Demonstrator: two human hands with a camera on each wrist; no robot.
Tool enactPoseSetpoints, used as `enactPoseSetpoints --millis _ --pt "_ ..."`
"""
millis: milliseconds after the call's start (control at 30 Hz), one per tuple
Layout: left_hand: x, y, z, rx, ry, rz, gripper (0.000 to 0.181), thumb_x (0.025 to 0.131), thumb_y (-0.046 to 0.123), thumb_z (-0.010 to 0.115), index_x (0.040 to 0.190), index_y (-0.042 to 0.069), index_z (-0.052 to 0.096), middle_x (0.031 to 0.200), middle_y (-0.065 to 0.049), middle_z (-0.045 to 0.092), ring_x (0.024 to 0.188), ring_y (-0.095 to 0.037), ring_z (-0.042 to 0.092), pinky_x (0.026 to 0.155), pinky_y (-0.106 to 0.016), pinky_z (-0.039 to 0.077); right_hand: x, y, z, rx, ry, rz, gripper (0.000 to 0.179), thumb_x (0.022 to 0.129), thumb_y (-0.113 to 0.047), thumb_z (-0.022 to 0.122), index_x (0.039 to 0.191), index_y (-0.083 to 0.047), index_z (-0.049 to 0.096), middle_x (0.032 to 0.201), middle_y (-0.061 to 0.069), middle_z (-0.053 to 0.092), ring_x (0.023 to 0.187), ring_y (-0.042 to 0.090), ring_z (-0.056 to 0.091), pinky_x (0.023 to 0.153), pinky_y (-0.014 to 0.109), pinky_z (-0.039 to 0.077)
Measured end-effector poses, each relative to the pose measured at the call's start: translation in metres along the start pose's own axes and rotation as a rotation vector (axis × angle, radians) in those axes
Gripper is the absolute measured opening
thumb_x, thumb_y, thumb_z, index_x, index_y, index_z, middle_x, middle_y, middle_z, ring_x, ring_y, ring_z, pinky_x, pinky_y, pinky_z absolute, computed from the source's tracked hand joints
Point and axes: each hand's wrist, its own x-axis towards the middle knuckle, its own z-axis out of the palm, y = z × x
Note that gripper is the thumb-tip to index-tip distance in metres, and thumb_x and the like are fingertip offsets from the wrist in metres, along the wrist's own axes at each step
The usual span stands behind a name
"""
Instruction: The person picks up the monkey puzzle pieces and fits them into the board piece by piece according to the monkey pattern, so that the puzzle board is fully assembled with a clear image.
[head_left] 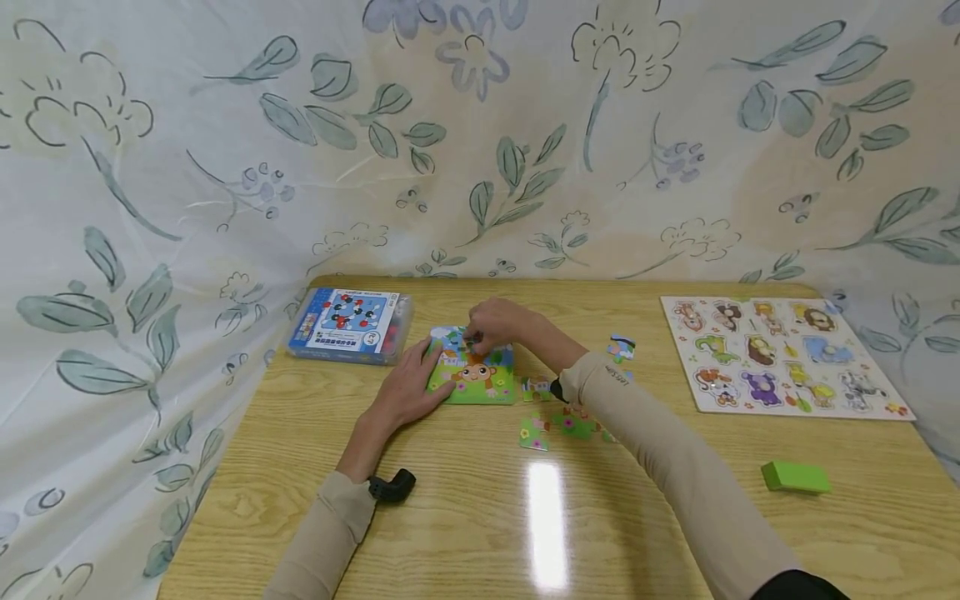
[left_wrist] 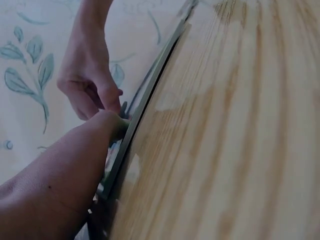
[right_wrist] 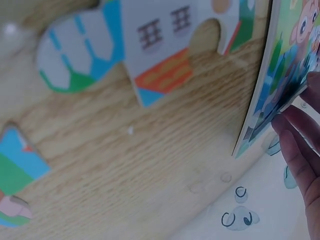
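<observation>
at the left of the frame, a flat plastic case (head_left: 348, 325) lies on the wooden table (head_left: 450, 517). just right of it, the left hand (head_left: 405, 387) rests against the left edge of the monkey puzzle board (head_left: 489, 398), fingers extended and thumb spread apart along its near side, gripping nothing. the board lies flat near the middle of the frame. over its upper right part, the right hand (head_left: 497, 325) is closed narrow, fingertips pinching a thin puzzle piece (right_wrist: 294, 99) by its edge.

right of the board, centre of the frame, lie loose pieces (head_left: 534, 433), some partly hidden by the right forearm. they look light, stiff and glossy, so probably a little slippery and hard to lift flat; best pinched by opposite edges, with the narrow tabs spared since those could bend or chip. the board looks light too and would likely slide unless steadied at its rim.

farther right lie an animal board (head_left: 787, 354) and, below it, a green block (head_left: 797, 477).
</observation>
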Motion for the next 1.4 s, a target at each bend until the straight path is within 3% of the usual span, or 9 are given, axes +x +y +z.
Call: enactPoseSetpoints --millis 367,600,700,1000,1267,1400 --pt "0.002 0.005 -0.002 0.031 0.003 -0.014 0.081 0.094 0.059 0.048 0.154 0.009 0.028 0.160 -0.015 0.025 0.146 -0.032 0.027 0.116 -0.049 0.032 -0.001 -0.004 -0.002 -0.023 -0.012 0.009 0.019 0.087 -0.024 0.064 0.102 -0.019 0.076 0.081 0.001 0.062 0.065 0.010 0.040 0.057 0.022 0.031" --pt "0.002 0.004 0.000 0.023 0.015 -0.010 0.081 0.094 0.059 0.048 0.154 0.009 0.027 0.160 -0.015 0.025 0.146 -0.032 0.028 0.115 -0.051 0.032 -0.001 -0.008 -0.005 -0.065 -0.034 0.024 0.035 0.092 -0.030 0.063 0.127 -0.027 0.067 0.081 0.004 0.064 0.061 0.010 0.038 0.055 0.023 0.027" --pt "0.003 0.005 0.000 0.026 0.017 -0.011 0.081 0.094 0.059 0.048 0.154 0.010 0.027 0.160 -0.015 0.025 0.146 -0.032 0.028 0.116 -0.051 0.032 0.000 -0.010 -0.007 -0.098 -0.057 0.031 0.037 0.093 -0.032 0.063 0.130 -0.028 0.064 0.085 0.005 0.065 0.060 0.009 0.036 0.054 0.022 0.026" --pt "0.001 0.003 0.000 0.021 0.023 -0.001 0.080 0.094 0.059 0.048 0.154 0.009 0.027 0.160 -0.016 0.024 0.146 -0.032 0.028 0.115 -0.051 0.032 0.002 -0.015 -0.009 -0.139 -0.092 0.042 0.039 0.092 -0.031 0.062 0.131 -0.029 0.062 0.093 0.004 0.068 0.064 0.009 0.038 0.055 0.022 0.030" --pt "0.003 0.005 -0.001 0.016 0.045 0.023 0.079 0.095 0.056 0.050 0.153 0.007 0.029 0.159 -0.018 0.026 0.145 -0.034 0.029 0.115 -0.052 0.032 0.005 -0.020 -0.007 -0.213 -0.098 0.057 0.035 0.089 -0.028 0.064 0.124 -0.027 0.068 0.093 0.002 0.068 0.065 0.011 0.036 0.054 0.024 0.029" --pt "0.001 0.004 0.001 0.023 0.027 0.010 0.079 0.094 0.056 0.049 0.153 0.008 0.029 0.159 -0.017 0.025 0.145 -0.034 0.028 0.115 -0.052 0.032 0.006 -0.025 -0.006 -0.251 -0.101 0.036 0.029 0.090 -0.029 0.062 0.118 -0.024 0.070 0.092 0.004 0.069 0.063 0.011 0.035 0.052 0.025 0.029"
